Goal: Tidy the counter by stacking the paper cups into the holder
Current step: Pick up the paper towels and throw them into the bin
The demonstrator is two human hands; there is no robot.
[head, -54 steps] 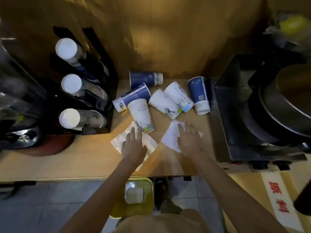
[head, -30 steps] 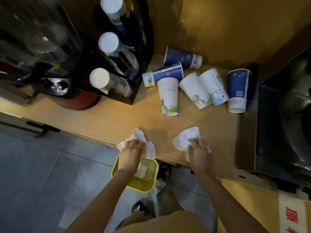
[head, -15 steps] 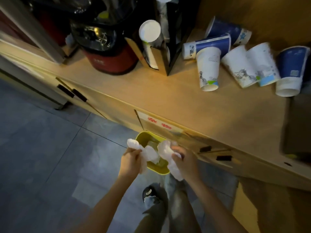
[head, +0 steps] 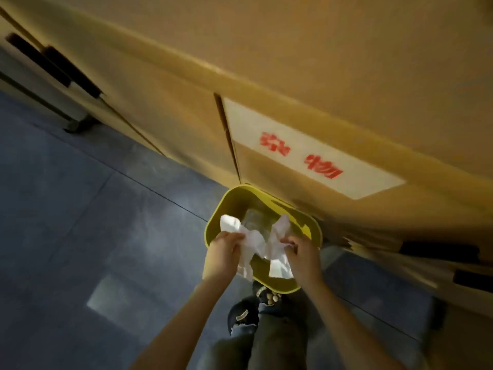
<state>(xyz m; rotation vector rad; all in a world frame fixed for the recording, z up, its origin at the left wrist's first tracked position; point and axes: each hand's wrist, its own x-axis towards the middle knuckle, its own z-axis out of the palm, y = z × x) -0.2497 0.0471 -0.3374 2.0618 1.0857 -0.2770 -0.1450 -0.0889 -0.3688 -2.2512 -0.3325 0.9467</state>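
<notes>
Head view: the left hand pinches a crumpled tissue between curled fingers; the right hand likewise grips a second tissue. Both are held over the yellow bin on the floor, beside the cabinet. Neither tissue is released. Cups and holder are out of frame. Judgement: this is side work; stacking is still outstanding, extent unverifiable.
</notes>
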